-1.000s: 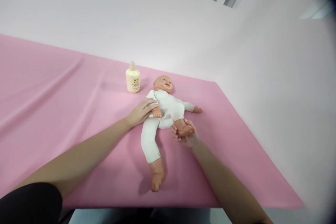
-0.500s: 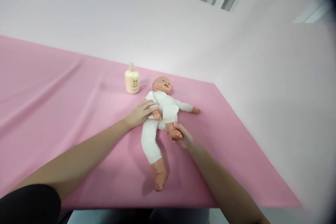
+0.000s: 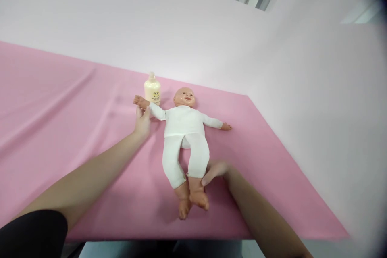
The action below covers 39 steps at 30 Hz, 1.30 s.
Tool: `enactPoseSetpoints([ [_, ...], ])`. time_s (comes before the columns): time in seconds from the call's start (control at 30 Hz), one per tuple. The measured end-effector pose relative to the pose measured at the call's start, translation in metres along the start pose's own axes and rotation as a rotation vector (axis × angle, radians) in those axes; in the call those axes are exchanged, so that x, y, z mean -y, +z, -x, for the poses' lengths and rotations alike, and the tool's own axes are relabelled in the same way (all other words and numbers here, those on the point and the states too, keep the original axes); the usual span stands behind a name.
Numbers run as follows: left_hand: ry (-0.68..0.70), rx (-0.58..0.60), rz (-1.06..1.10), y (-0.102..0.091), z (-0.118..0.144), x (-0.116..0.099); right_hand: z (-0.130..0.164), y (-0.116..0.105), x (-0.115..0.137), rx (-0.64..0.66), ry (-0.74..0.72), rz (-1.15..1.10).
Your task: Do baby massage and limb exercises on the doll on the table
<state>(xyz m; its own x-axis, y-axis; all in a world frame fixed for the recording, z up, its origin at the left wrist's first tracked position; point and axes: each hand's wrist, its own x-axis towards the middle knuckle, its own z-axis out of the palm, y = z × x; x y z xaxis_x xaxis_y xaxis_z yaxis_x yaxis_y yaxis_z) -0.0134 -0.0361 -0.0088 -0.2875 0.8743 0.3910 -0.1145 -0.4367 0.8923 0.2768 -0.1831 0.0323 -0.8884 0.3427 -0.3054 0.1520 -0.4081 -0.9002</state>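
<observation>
Though labelled — bottle (image 3: 152, 89) print unreadable

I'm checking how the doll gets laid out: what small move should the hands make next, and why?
Probably let go with the left hand: the doll already lies flat, legs straight, its arm stretched toward the bottle. The right hand only touches the ankle.

Open pink cloth (image 3: 60, 100) is left on the doll's (image 3: 183, 129) left, while the far side is blocked by a bottle (image 3: 152, 88).
</observation>
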Motion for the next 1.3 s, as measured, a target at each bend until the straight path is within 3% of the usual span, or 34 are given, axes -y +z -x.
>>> enactPoseSetpoints([
  [0.17,-0.208,-0.135,0.098,-0.008,-0.006,0.013,-0.002,0.006,0.015,0.142,0.146,0.158],
  [0.47,-0.224,-0.152,0.106,-0.005,-0.005,0.009,0.001,-0.002,0.007,0.138,0.131,0.135],
  [0.57,-0.116,-0.079,0.064,0.000,-0.001,-0.001,0.003,-0.009,-0.005,0.119,0.010,0.072],
  [0.67,0.060,0.019,-0.028,0.009,0.008,-0.016,0.002,-0.018,-0.017,0.185,-0.158,-0.073],
  [0.83,0.311,0.275,-0.298,0.020,0.028,-0.036,-0.007,-0.028,-0.014,0.265,-0.369,-0.173],
  [0.97,0.565,0.523,-0.574,0.020,0.035,-0.046,-0.007,-0.021,-0.001,-0.010,-0.434,-0.361],
  [1.07,0.747,0.687,-0.670,0.021,0.033,-0.047,-0.006,-0.014,0.004,-0.184,-0.392,-0.504],
  [1.17,0.849,0.744,-0.724,0.023,0.030,-0.044,-0.007,-0.013,0.004,-0.283,-0.321,-0.607],
  [1.3,0.877,0.746,-0.759,0.024,0.029,-0.041,-0.010,-0.018,0.001,-0.355,-0.258,-0.664],
])
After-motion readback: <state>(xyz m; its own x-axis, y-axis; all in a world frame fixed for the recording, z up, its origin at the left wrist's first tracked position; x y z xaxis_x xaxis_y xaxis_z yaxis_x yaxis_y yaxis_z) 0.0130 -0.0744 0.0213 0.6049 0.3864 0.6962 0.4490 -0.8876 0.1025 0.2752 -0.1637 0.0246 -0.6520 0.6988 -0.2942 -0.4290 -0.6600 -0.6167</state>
